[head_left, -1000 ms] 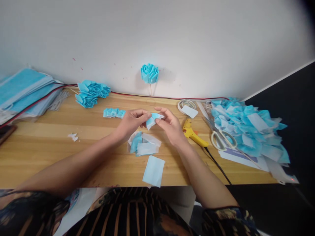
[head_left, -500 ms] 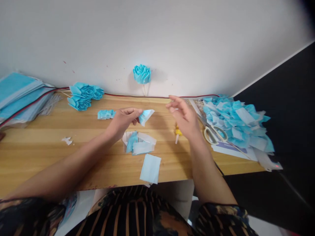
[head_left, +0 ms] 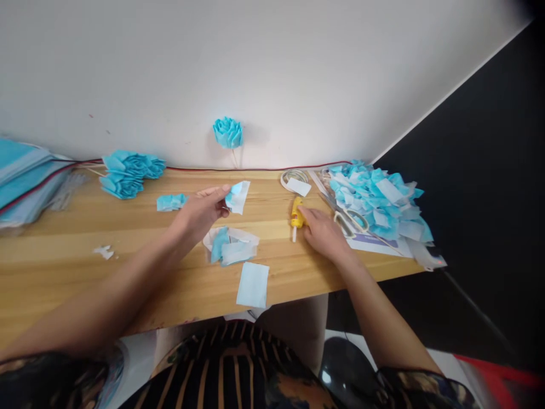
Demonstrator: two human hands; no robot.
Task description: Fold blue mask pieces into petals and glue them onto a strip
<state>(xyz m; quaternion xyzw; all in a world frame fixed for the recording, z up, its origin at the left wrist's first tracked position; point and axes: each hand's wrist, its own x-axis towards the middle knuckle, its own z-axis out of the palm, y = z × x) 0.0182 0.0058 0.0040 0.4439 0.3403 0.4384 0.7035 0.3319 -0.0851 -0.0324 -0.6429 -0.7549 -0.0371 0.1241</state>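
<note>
My left hand [head_left: 204, 209] is closed, pinching a folded blue-and-white piece of mask fabric [head_left: 238, 196] between thumb and fingers above the table. To the right, my right hand [head_left: 324, 232] has its fingers curled round the handle of a small yellow glue gun [head_left: 297, 213], which lies on the table with a white glue stick poking out toward me. Below the left hand sit loose mask scraps [head_left: 233, 246], and a flat pale-blue rectangle [head_left: 252, 285] lies near the front edge. Just left of that hand is a small pleated blue strip [head_left: 171, 202].
White-handled scissors [head_left: 351, 220] lie beside a heap of blue fabric petals [head_left: 378, 196] at the right. One blue fabric flower [head_left: 228, 133] leans on the wall; several more flowers [head_left: 130, 173] rest at left, near stacked masks [head_left: 23, 176]. A coiled tape [head_left: 295, 180] lies at the back.
My right hand has come down from the air onto the glue gun and closed on its handle. The fabric piece in my left hand has turned slightly. The whole view has shifted.
</note>
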